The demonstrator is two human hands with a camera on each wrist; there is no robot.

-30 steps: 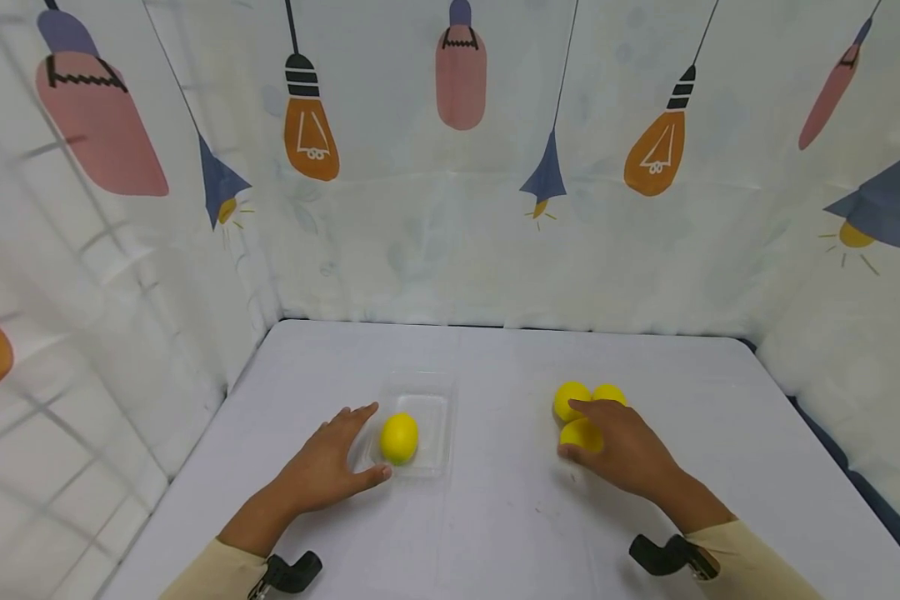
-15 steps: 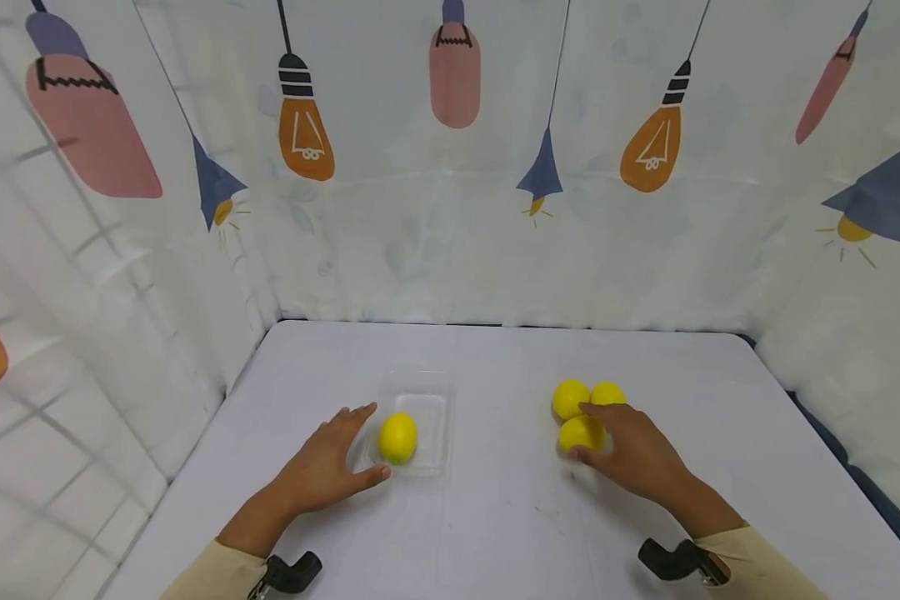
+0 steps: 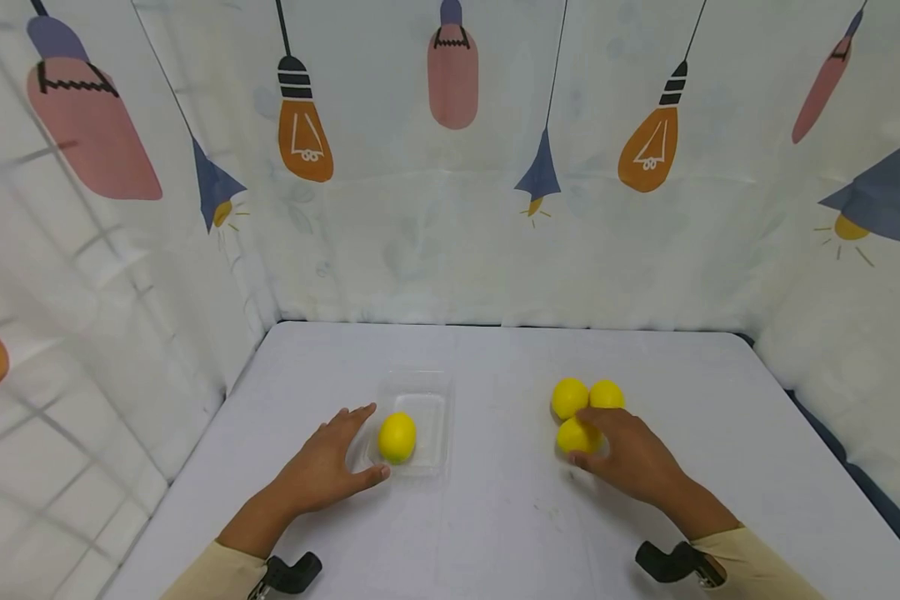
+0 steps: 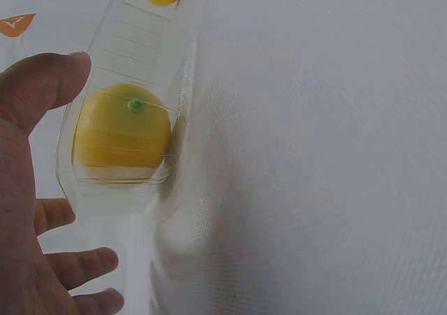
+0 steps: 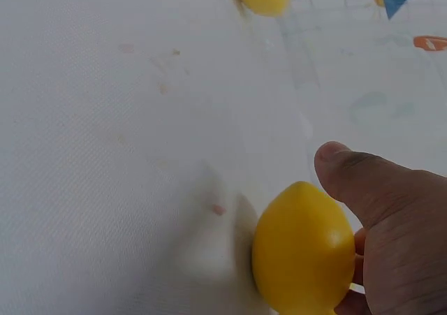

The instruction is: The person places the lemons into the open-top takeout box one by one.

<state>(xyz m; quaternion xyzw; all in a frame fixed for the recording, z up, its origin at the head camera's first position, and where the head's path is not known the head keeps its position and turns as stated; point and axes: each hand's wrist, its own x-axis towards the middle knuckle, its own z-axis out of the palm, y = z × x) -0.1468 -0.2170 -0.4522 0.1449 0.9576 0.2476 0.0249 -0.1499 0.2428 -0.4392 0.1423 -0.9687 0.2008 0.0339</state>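
My left hand lies spread beside a clear plastic tray, thumb and fingers apart around its left end. A yellow lemon sits in that tray; in the left wrist view the lemon shows through the clear wall with a green stem spot. On the right, my right hand holds the nearest lemon of a group between fingers and thumb, low on the table. The right wrist view shows this lemon beside my thumb, with the other fingers partly hidden behind it.
Two more lemons, a left one and a right one, lie just beyond my right hand. The white table ends at a patterned cloth wall at the back, with cloth on both sides.
My right hand has drawn back slightly from over the lemons, and its fingers have come in around the nearest one. My left hand and the lemon in the tray stay put.
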